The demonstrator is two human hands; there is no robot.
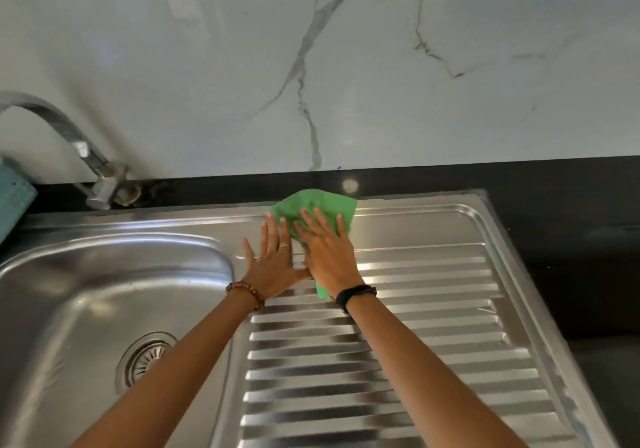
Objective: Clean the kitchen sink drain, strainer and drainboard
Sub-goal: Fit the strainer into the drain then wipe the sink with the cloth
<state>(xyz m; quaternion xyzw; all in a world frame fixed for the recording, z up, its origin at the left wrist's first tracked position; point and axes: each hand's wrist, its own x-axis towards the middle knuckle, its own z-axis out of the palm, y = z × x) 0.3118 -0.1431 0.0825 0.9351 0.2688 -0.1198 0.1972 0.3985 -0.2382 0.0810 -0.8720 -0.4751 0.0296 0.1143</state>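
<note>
A green cloth [320, 205] lies flat at the far left corner of the ribbed steel drainboard [433, 309]. My right hand [329, 250] presses down on it with fingers spread. My left hand [272, 260] lies flat beside it, fingers apart, its fingertips touching the cloth's left edge and the steel rim. The sink bowl [69, 292] is to the left, and its round drain strainer [147, 357] sits in the bottom, partly covered by my left forearm.
A chrome tap [69, 143] curves over the bowl from the back left. A teal object [14, 202] stands at the far left edge. Black countertop [571, 222] surrounds the sink, with a white marble wall [346, 67] behind.
</note>
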